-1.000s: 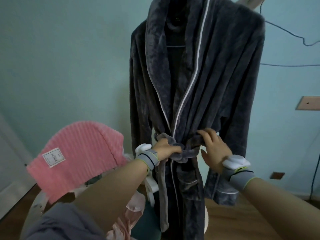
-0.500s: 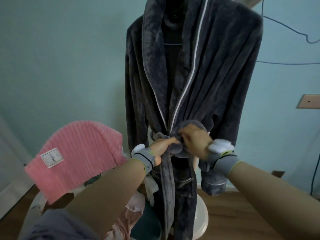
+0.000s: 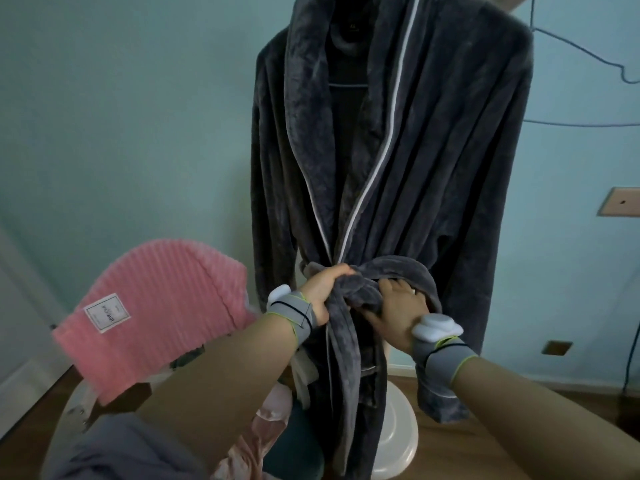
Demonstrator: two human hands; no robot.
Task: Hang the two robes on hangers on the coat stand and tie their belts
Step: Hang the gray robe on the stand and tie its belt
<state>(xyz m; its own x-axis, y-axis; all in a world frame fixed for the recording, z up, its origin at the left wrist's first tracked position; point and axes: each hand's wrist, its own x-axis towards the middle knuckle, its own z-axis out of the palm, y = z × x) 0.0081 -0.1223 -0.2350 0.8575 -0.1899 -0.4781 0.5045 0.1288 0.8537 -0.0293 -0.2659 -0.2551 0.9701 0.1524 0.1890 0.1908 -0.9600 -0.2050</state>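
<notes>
- Two hands at waist of grey robe (image 3: 398, 168), which hangs upright on the coat stand, front facing camera.
- Left hand (image 3: 323, 291) clenched round one belt (image 3: 391, 275) end, left of the half-made knot (image 3: 360, 292); tail drops straight down below the fist.
- Right hand (image 3: 398, 313) just right of knot, fingers curled into the belt loop, gripping fabric.
- Belt's long axis runs sideways across the waist; knot sits between the hands, touching both, roughly equal reach.
- Judgement: knot still loose; next move likely pulling ends apart sideways to cinch.
- Pink robe (image 3: 159, 306) lies low left, well apart, not hung yet.
- White stand base (image 3: 398, 427) on wood floor below hem.
</notes>
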